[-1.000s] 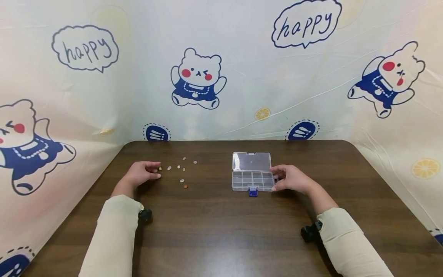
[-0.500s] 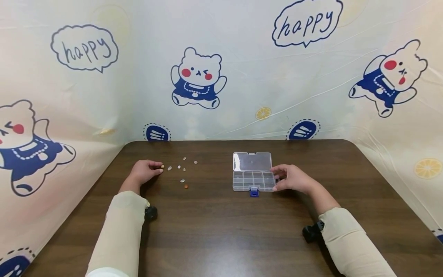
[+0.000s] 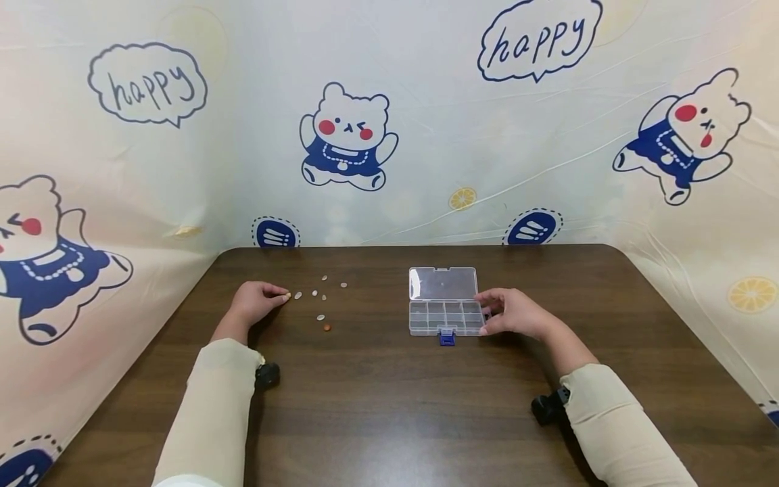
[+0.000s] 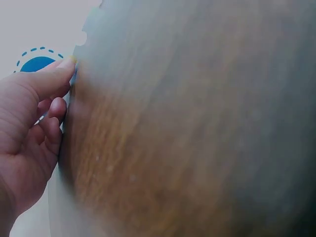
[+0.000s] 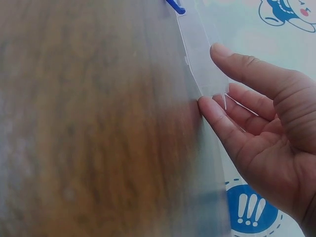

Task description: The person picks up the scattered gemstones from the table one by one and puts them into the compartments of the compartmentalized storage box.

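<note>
At the left of the table, the left hand [image 3: 255, 302] pinches a small yellowish pebble-like piece [image 3: 289, 295] between thumb and fingertips. In the left wrist view only a yellow sliver of this piece [image 4: 73, 59] shows past the thumb. A whitish oval piece [image 3: 298, 295] lies just right of those fingertips. The right hand [image 3: 514, 313] holds the right end of a clear plastic compartment box [image 3: 445, 331], thumb at the front corner and fingers at the back. The box's lid [image 3: 443, 284] is laid back, and no pieces show in its compartments.
Several small whitish pieces, such as one piece [image 3: 320, 317], lie scattered between the left hand and the box. An orange-brown piece [image 3: 326, 327] is nearest the front. A blue latch [image 3: 447, 338] juts from the box's front. A printed cloth [image 3: 426, 135] hangs behind the table.
The left hand has moved slightly right and its thumb and fingertips have closed on the yellowish piece, bringing it beside the whitish oval one. The right hand and box stay almost in place.
</note>
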A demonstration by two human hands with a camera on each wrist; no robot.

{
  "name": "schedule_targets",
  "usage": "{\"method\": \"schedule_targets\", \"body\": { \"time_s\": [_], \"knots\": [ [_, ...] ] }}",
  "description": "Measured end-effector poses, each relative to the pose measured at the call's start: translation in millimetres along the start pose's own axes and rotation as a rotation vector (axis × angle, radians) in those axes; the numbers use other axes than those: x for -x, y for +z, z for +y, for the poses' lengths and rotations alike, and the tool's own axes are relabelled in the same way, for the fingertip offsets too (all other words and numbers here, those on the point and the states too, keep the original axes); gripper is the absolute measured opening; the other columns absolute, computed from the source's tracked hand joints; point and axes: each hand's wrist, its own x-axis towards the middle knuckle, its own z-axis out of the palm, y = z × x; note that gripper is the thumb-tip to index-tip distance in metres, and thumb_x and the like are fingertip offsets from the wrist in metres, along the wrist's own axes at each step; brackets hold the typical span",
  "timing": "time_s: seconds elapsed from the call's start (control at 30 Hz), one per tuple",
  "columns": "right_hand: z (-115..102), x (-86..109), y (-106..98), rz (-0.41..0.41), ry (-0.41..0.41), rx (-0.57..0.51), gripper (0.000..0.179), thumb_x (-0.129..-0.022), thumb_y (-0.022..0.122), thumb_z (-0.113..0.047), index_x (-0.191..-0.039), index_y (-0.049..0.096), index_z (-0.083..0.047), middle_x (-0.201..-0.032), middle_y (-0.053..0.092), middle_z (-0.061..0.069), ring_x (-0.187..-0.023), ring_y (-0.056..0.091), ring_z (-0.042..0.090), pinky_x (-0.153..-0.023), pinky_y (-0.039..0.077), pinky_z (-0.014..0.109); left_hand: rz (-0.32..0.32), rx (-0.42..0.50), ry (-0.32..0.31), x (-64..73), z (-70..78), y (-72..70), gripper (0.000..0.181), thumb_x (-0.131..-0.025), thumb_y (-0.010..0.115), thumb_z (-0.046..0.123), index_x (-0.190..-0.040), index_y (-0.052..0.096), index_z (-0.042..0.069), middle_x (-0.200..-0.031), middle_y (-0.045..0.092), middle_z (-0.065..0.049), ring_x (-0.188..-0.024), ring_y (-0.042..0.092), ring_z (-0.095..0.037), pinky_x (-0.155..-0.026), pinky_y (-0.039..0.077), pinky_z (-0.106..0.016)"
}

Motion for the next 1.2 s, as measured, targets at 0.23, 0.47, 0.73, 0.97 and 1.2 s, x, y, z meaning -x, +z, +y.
{"method": "schedule_targets", "body": {
  "time_s": [0.23,0.47,0.73,0.97,1.2],
  "knots": [
    [0,-0.2,0,0.004,0.020,0.013,0.071,-0.073,0.087,-0.013,-0.133,0.053,0.001,-0.117,0.062,0.016,-0.105,0.059,0.029,-0.083,0.053,0.034,0.016,0.048,0.024,5.5,-1.8,-1.4,0.032,-0.092,0.069,0.029,-0.114,0.072,0.006,-0.118,0.064,-0.020,-0.109,0.053,-0.036,-0.098,0.040,-0.054],
    [3,0.0,0,-0.014,-0.011,0.000,0.074,-0.074,0.086,-0.013,-0.136,0.049,0.003,-0.121,0.059,0.019,-0.105,0.058,0.030,-0.083,0.053,0.034,0.008,0.094,0.003,10.8,0.7,-3.5,0.032,-0.091,0.070,0.031,-0.112,0.073,0.007,-0.115,0.066,-0.018,-0.101,0.056,-0.031,-0.090,0.048,-0.047],
    [0,-0.7,2,-0.008,-0.030,0.041,0.077,-0.075,0.086,-0.023,-0.137,0.049,0.003,-0.123,0.060,0.018,-0.105,0.058,0.028,-0.085,0.052,0.035,0.047,0.115,0.060,20.1,12.0,-1.9,0.031,-0.090,0.072,0.031,-0.110,0.074,0.007,-0.109,0.069,-0.015,-0.087,0.058,-0.026,-0.074,0.052,-0.033],
    [-5,0.0,3,0.005,-0.011,0.080,0.074,-0.075,0.086,-0.025,-0.134,0.052,0.004,-0.110,0.063,0.014,-0.097,0.058,0.025,-0.082,0.053,0.034,0.042,0.145,0.088,27.2,27.5,2.9,0.030,-0.090,0.072,0.030,-0.109,0.074,0.008,-0.110,0.069,-0.014,-0.094,0.059,-0.027,-0.081,0.052,-0.036],
    [-4,-0.3,2,-0.004,-0.014,0.044,0.073,-0.073,0.086,-0.013,-0.135,0.051,0.005,-0.109,0.062,0.015,-0.095,0.058,0.026,-0.080,0.054,0.033,0.032,0.159,0.134,31.7,40.6,7.0,0.027,-0.089,0.073,0.029,-0.106,0.076,0.008,-0.106,0.070,-0.012,-0.091,0.060,-0.026,-0.080,0.053,-0.035]
  ]
}}
